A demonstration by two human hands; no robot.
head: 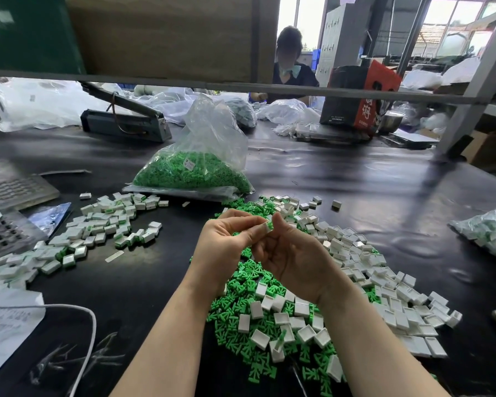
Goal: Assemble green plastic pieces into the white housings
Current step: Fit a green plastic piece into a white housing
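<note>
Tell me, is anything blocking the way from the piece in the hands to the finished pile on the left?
Nothing visible does. Both the left hand and right hand pinch a white housing; bare black table lies between it and the finished pile.

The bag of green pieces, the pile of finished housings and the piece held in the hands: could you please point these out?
bag of green pieces (189, 174), head view, on the green mass inside.
pile of finished housings (103, 224), head view, mid-pile.
held piece (269, 226), head view, its white corner between the fingertips.
</note>
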